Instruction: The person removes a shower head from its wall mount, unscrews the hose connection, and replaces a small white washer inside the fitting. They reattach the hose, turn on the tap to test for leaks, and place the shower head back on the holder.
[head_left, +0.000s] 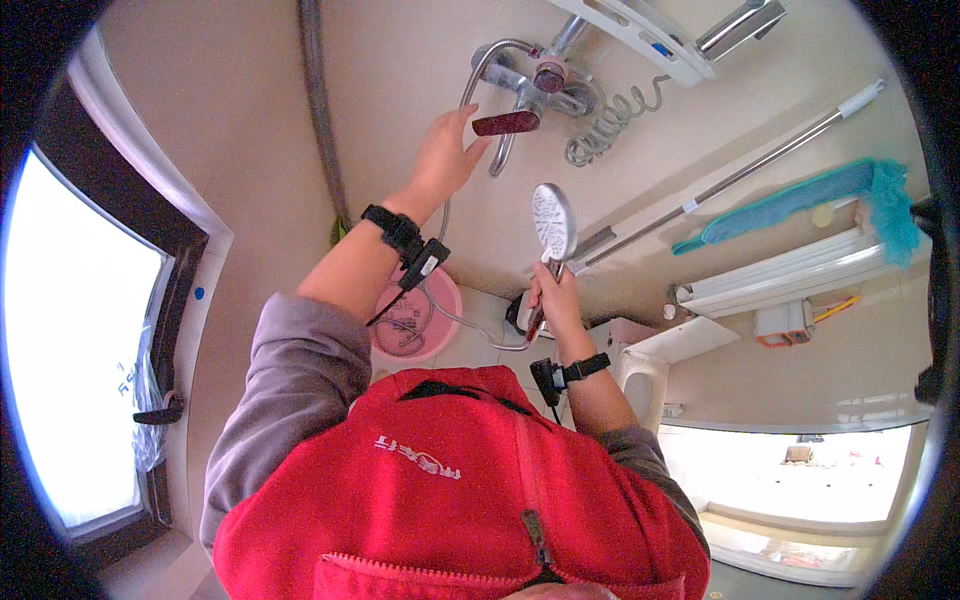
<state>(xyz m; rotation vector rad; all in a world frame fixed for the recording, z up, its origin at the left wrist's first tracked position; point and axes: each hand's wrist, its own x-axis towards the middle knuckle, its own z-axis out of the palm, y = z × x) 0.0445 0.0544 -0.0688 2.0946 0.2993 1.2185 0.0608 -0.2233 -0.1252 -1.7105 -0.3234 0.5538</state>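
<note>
My right hand (560, 300) grips the handle of a silver shower head (552, 222), its pale spray face turned partly toward me. From the handle's lower end a metal hose (488, 338) curves off to the left. My left hand (445, 158) is raised toward the wall mixer tap (535, 88), thumb and fingers apart, right beside its dark red lever (506, 123). Whether the fingertips touch the lever or the hose behind them is hard to see. Below the lever a bent metal spout (503, 155) points down.
A pink basin (440, 310) stands on the floor below my left forearm. Along the right wall are a coiled grey hose (605, 135), a long metal pole (740, 175), a teal duster (800, 205) and a white shelf (665, 40). A window (85, 330) is at the left.
</note>
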